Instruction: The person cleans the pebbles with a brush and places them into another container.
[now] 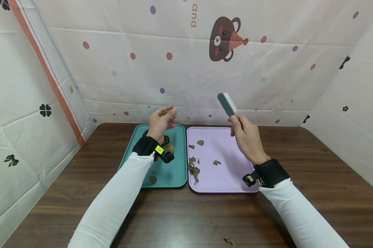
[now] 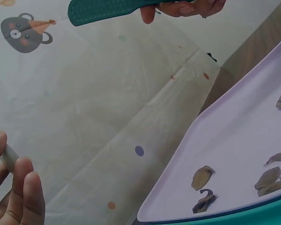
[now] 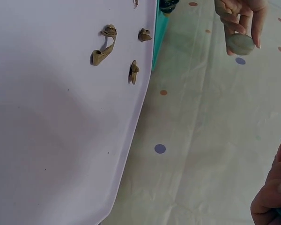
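My left hand (image 1: 162, 124) pinches a smooth, grey-green oval stone (image 3: 240, 44) between thumb and fingers, raised over the teal tray (image 1: 177, 179). In the left wrist view the stone shows edge-on between the fingertips. My right hand (image 1: 246, 136) grips the handle of a green brush (image 1: 226, 104) with white bristles, held up above the lilac tray (image 1: 223, 182). The bristles face up and to the right, apart from the stone. Behind the left wrist, partly hidden, a yellowish rounded piece (image 1: 168, 148) and a dark striped piece (image 1: 166, 140) lie in the teal tray.
Several brown curled scraps (image 1: 195, 170) lie in the lilac tray, mostly along its left side. One brown scrap (image 1: 153, 179) is in the teal tray, another scrap (image 1: 229, 242) on the table (image 1: 174, 220) near its front. A printed cloth (image 1: 186, 75) hangs behind.
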Demonstrator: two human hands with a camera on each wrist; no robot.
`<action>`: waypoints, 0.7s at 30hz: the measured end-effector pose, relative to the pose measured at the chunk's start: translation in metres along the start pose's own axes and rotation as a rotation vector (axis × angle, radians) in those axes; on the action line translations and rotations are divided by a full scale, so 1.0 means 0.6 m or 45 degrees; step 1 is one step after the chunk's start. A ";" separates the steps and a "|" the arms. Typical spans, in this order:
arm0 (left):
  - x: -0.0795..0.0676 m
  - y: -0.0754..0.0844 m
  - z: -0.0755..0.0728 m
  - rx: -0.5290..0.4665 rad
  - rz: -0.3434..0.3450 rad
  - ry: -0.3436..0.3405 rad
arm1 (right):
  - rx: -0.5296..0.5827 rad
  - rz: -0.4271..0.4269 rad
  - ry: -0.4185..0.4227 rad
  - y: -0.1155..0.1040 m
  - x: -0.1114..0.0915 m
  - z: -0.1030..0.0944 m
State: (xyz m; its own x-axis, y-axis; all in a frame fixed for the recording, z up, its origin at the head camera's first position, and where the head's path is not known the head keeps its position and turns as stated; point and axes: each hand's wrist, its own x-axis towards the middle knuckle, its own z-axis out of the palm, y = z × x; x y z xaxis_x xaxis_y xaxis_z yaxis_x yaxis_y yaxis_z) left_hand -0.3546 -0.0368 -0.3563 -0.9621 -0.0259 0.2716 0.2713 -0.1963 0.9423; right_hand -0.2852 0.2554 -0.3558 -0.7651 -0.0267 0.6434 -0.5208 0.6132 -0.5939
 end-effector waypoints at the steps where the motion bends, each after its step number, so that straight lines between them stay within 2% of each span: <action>1: 0.000 0.000 -0.001 -0.001 -0.003 0.005 | 0.000 0.003 0.000 0.000 0.000 0.000; 21: 0.004 -0.004 -0.018 -0.056 -0.014 0.039 | -0.013 0.069 0.003 0.017 -0.003 0.002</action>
State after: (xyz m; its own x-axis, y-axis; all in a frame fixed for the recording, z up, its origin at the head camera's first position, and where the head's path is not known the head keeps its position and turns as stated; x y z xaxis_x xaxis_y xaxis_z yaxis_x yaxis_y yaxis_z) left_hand -0.3576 -0.0468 -0.3598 -0.9657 -0.0534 0.2541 0.2595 -0.2399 0.9355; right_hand -0.2896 0.2607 -0.3640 -0.7911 0.0090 0.6116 -0.4746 0.6218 -0.6230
